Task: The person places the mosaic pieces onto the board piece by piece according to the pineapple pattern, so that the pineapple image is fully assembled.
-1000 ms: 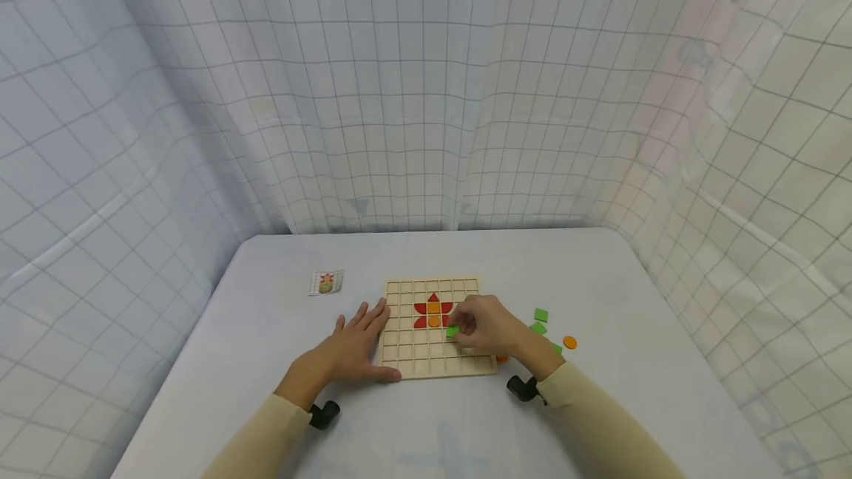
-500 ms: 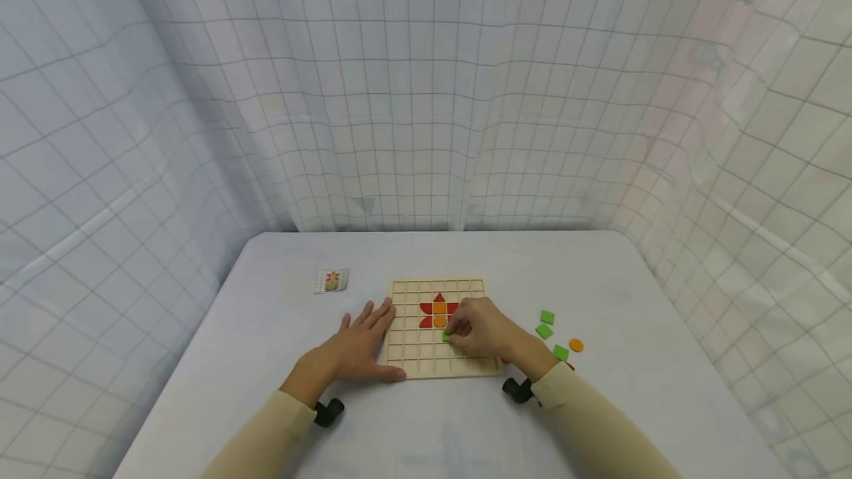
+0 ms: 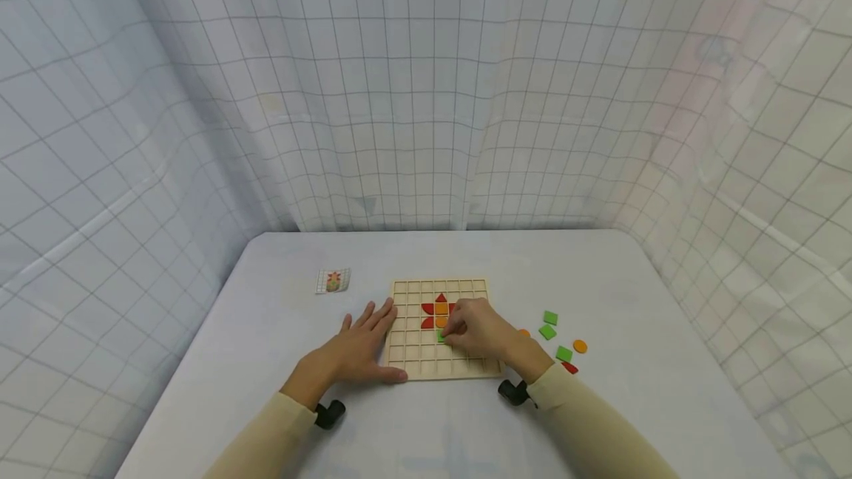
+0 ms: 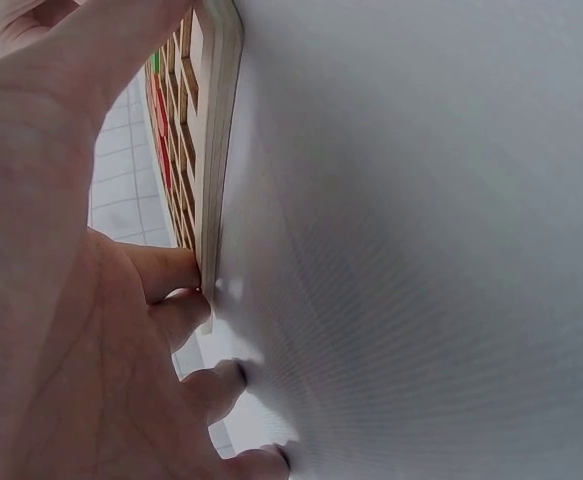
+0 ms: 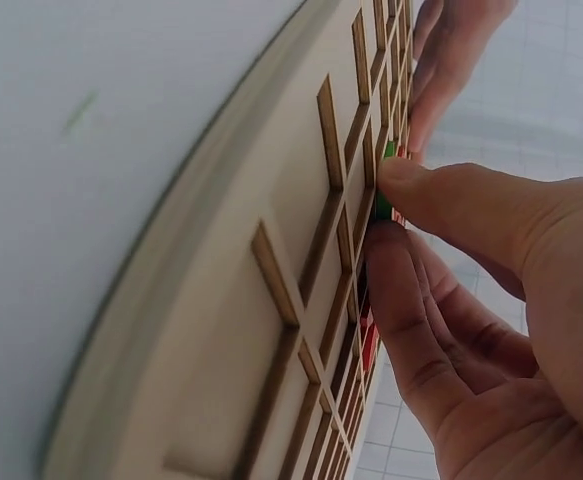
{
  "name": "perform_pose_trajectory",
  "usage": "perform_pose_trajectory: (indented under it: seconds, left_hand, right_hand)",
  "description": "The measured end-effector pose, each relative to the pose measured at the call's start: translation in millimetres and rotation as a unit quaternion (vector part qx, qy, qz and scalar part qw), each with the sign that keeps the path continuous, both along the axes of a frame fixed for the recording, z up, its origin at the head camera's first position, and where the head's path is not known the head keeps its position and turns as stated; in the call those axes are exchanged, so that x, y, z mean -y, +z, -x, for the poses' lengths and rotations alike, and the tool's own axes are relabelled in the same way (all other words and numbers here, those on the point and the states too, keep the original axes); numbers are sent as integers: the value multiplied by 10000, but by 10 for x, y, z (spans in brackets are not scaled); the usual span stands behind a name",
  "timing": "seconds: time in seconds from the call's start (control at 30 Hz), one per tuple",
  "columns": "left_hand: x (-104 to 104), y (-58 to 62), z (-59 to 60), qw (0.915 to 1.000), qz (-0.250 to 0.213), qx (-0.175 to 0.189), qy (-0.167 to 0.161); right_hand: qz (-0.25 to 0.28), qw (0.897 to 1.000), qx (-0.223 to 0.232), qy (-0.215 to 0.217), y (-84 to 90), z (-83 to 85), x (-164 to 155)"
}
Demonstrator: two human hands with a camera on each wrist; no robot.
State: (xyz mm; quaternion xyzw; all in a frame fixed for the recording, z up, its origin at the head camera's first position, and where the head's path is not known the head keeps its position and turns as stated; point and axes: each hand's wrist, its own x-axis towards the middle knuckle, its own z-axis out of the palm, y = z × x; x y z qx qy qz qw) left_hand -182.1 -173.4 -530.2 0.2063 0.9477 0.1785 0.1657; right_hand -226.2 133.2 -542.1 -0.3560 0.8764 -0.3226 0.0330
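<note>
The bench (image 3: 599, 272) lay open behind the grid board (image 3: 407, 358); loose tiles (image 3: 563, 352) crowded its right side, the left hand (image 3: 353, 353) blocked its left edge.

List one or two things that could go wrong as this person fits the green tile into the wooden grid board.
1. The right hand pinches the green tile by its edges just below the red and orange flower; a tilted tile may catch on the grid ribs or nudge those pieces.
2. The left hand rests only against the left edge of the wooden grid board, so a hard press might slide the board toward the loose tiles on the table.
</note>
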Motion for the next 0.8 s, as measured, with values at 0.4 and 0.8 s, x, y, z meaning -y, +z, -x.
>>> perform_pose_trajectory:
  seconds: [0.4,0.8]
  left_hand:
    - [6,10,17,10000,70,-10,-59]
    - [-10,27,40,9998,176,-22,-76]
  right_hand:
    - [-126,9995,-275,69,16,3,32]
    - [-88,9998,-127,-146,59,-23,-86]
